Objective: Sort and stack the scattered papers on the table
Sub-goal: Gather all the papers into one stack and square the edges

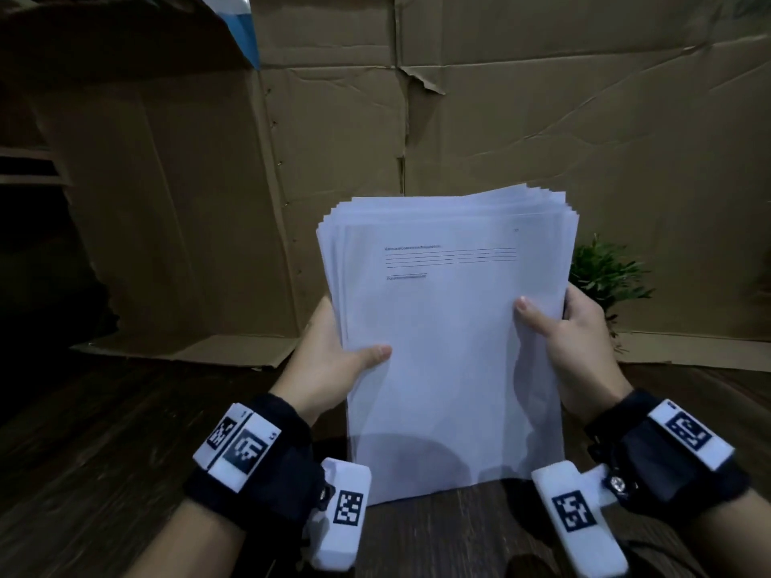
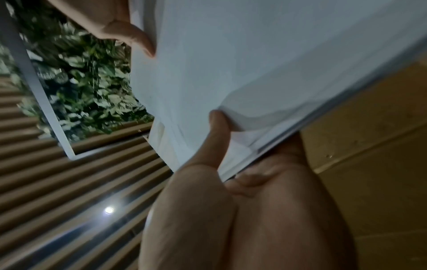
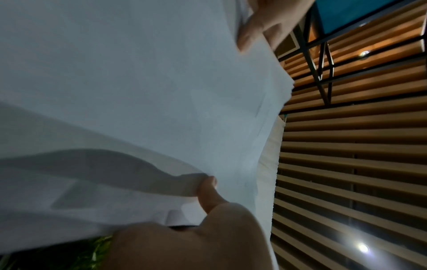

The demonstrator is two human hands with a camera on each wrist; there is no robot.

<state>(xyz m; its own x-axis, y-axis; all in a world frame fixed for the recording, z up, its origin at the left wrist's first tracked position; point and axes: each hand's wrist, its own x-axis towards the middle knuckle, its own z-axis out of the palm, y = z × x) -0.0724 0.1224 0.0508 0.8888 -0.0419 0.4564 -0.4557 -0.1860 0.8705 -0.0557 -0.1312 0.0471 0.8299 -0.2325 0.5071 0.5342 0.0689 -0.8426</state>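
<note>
Both hands hold one stack of papers upright. The left hand grips the stack's left edge, thumb pressed on the front sheet, fingers behind. The right hand grips the right edge higher up, thumb on the front. The stack's bottom edge rests on the dark wooden table between the two wrists; the top edges are fanned and uneven. The front sheet carries a few printed lines near its top. Behind the right grip stands a green plant. Beyond both grips, cardboard sheets stand upright.
</note>
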